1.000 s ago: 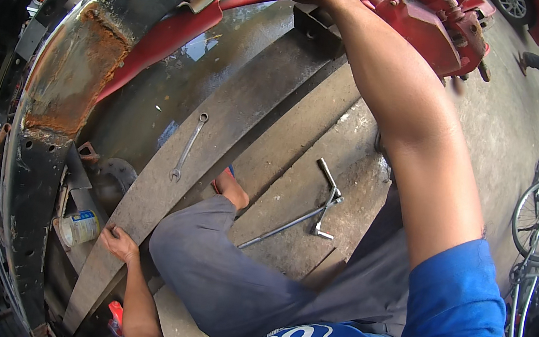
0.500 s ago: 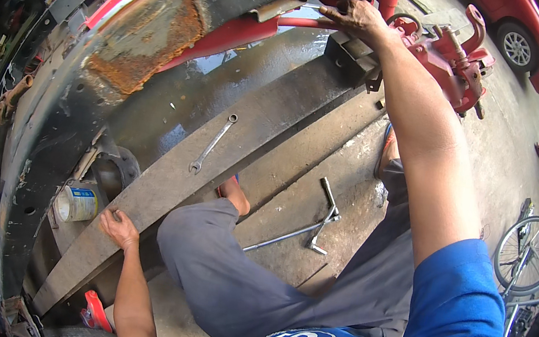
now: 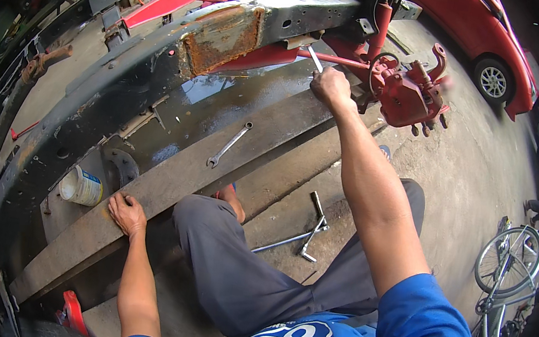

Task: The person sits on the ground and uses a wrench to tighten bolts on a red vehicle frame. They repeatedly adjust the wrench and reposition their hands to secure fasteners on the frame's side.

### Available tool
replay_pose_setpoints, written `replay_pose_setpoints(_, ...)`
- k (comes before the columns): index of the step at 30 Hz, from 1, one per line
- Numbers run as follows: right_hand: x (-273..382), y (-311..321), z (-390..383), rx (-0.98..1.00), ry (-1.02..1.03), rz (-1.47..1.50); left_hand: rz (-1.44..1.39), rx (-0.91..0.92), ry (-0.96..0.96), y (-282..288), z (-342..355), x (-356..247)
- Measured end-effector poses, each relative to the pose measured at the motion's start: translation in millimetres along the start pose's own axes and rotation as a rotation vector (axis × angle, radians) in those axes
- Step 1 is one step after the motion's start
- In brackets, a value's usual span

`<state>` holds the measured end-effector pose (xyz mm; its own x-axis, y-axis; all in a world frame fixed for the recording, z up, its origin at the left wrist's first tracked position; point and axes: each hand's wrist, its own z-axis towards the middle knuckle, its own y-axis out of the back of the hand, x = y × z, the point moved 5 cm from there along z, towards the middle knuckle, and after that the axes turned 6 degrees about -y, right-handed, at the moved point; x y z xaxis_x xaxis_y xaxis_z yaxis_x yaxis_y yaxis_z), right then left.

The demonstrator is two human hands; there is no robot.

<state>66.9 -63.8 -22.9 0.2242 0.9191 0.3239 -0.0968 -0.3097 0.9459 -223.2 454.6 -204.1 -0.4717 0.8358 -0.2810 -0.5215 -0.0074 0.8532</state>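
My right hand (image 3: 332, 88) is closed around a slim silver bar-like tool (image 3: 314, 58), perhaps a wrench. The tool's upper end meets the underside of the dark frame rail (image 3: 297, 17), beside a red rod; its lower end is hidden in my fist. My left hand (image 3: 128, 215) lies on the long grey-brown beam (image 3: 164, 181), fingers stretched out and holding nothing. On that beam, between my hands, rests a combination wrench (image 3: 229, 144). A white tub (image 3: 82, 186) with a coloured label stands beyond my left hand.
A red wheel-hub assembly (image 3: 407, 95) sits right of my right hand. Lug-wrench-like tools (image 3: 309, 233) lie on the concrete by my legs. A rusty patch (image 3: 222, 41) marks the rail. A red car (image 3: 479, 50) and a bicycle (image 3: 510, 261) are at right.
My right hand has come down and back from the rail, and a silver tool now shows in it. The left hand stays on the beam. The whole view has shifted.
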Motion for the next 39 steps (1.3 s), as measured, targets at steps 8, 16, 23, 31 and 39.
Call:
replay_pose_setpoints(8, -31.6, -36.1, 49.4, 0.562, -0.028, 0.919, -0.016, -0.076, 0.002, 7.3, -1.9, -4.0)
replay_pose_setpoints(16, 23.5, -76.2, 14.2, 0.4, -0.221, 1.463, 0.121, -0.097, -0.04, -3.7, 1.0, -6.9)
replay_pose_setpoints(23, 38.3, -86.7, 22.7, 0.196, -0.115, 1.438, 0.115, -0.022, -0.045, -9.7, 2.7, 1.4)
replay_pose_setpoints(31, 15.7, -71.0, 33.1, 0.228, -0.067, 1.148, -0.07, -0.039, -0.122, 12.6, 7.4, -75.2)
replay_pose_setpoints(39, -70.2, -33.9, 79.9, 0.362, 0.124, 0.54, -0.311, 0.652, -0.518, -5.3, 11.9, -324.4)
